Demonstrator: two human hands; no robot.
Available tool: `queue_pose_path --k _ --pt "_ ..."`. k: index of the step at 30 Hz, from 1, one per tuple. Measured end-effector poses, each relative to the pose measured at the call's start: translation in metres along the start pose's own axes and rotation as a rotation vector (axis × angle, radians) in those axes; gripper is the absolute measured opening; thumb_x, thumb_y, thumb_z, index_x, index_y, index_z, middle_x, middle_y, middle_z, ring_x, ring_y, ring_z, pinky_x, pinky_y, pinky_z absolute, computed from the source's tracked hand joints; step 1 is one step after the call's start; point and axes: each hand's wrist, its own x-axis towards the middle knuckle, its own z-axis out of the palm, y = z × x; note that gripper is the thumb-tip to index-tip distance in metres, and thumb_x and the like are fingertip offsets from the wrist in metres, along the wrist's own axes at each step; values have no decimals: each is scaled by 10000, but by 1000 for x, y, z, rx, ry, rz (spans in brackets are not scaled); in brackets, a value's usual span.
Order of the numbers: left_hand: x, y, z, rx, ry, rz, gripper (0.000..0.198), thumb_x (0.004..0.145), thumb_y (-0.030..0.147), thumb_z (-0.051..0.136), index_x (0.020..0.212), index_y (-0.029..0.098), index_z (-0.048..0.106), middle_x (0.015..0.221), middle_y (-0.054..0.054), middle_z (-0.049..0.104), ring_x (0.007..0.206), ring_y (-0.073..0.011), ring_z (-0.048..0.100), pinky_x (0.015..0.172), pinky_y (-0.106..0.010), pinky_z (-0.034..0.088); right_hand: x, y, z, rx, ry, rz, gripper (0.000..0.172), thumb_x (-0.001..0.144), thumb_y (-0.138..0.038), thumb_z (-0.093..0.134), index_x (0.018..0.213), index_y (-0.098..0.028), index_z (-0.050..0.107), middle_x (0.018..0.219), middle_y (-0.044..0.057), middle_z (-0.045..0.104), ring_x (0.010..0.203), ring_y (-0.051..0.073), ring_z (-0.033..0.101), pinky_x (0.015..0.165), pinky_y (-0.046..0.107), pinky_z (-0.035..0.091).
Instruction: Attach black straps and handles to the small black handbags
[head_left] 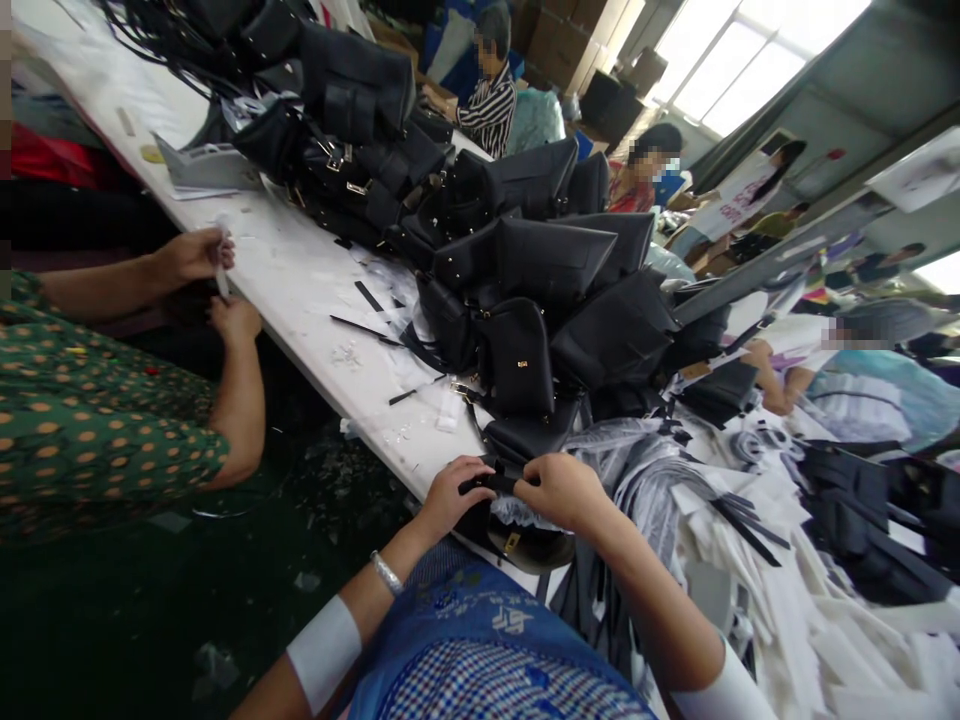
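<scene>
L hand (453, 492) & R hand (568, 491) each pinch the blk strap (489, 483), its long axis approx. L–R betw. the fingertips, neither hand clearly nearer, w/ the bag (541, 553) just below it, nr the table (358, 392) edge, by the apron (480, 615).

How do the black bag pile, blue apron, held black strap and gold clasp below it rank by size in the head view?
Black bag pile
Blue apron
Held black strap
Gold clasp
Nearness likely makes the apron look bigger.
</scene>
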Motion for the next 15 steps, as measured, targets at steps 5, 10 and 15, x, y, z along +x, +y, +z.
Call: queue_pose_path --k 5,10,15 --pt "0 4 0 15 -6 -13 275 780 370 695 1032 261 722 1074 -64 660 1054 -233 605 977 -392 470 5 -2 3 1 20 -33 318 863 -404 481 804 -248 752 790 69 746 754 222 686 588 256 432" --pt "-8 -13 1 95 15 -39 254 762 416 669 980 308 737 1064 -39 694 1044 -265 638 971 -439 501 7 -19 11 -33 -19 -98 321 847 -360 490 851 -182 757 823 124 750 794 260 703 635 304 518" --pt "7 -50 -3 130 -12 74 258 697 428 670 948 463 723 1050 44 715 985 -299 670 897 -460 562 43 -17 17 37 -243 -111 333 781 -429 516 836 -191 742 882 116 753 760 274 706 604 356 560"
